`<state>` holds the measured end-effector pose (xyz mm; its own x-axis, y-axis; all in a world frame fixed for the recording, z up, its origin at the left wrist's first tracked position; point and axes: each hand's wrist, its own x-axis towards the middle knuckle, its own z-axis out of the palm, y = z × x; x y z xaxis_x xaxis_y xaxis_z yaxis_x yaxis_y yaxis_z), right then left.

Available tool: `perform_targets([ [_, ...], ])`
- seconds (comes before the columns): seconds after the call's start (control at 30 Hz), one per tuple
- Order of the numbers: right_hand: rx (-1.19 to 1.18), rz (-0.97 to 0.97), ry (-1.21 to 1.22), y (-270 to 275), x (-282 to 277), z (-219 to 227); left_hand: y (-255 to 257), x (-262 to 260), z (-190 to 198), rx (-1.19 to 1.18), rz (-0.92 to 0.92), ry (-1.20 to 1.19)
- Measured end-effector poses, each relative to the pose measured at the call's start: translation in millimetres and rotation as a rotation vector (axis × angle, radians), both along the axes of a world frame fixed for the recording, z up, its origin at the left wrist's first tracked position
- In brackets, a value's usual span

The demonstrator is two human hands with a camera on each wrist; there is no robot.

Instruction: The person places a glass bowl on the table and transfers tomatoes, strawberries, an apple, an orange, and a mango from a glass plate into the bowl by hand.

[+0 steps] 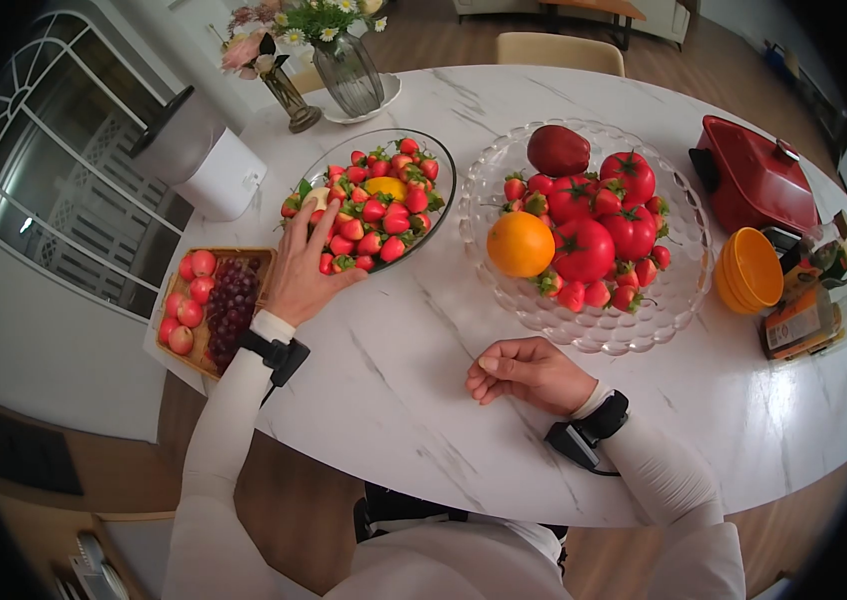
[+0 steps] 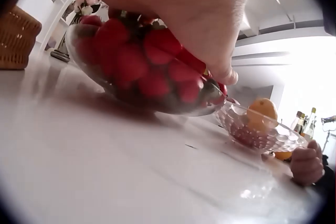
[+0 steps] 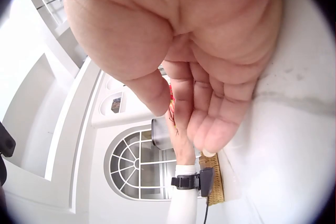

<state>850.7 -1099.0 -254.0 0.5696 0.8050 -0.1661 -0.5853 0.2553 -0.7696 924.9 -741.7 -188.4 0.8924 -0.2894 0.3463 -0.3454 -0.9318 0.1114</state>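
Observation:
My left hand reaches over the near left side of a clear glass bowl heaped with strawberries. Its fingers are spread and fairly straight, with the tips at the strawberries beside a small pale, cream-coloured piece. A yellow fruit lies among the berries. In the left wrist view the hand covers the top of the bowl, and its fingertips are hidden. My right hand rests on the table, fingers loosely curled and holding nothing, in front of a larger scalloped glass bowl.
That larger bowl carries tomatoes, strawberries, an orange and a dark red fruit. A wicker basket with grapes and pinkish-red fruits stands left. Flower vases stand behind; a red pan and orange bowls are right.

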Motion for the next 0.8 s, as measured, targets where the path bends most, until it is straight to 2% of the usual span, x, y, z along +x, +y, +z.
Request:
perform_targets([
  [0.27,0.009,-0.001,0.006,0,0,0,-16,16,-8,-0.058,-0.017,-0.147],
  [0.33,0.003,-0.005,0.008,0,0,0,-22,15,-2,0.03,-0.045,-0.253],
  [0.47,-0.005,-0.008,0.011,0,0,1,-25,20,0,0.072,-0.099,-0.261],
  [0.63,-0.004,-0.009,0.016,0,0,1,-24,25,1,0.004,-0.13,-0.156],
  [0.8,0.014,-0.005,0.017,0,1,-2,-20,34,1,-0.032,-0.18,-0.181],
])
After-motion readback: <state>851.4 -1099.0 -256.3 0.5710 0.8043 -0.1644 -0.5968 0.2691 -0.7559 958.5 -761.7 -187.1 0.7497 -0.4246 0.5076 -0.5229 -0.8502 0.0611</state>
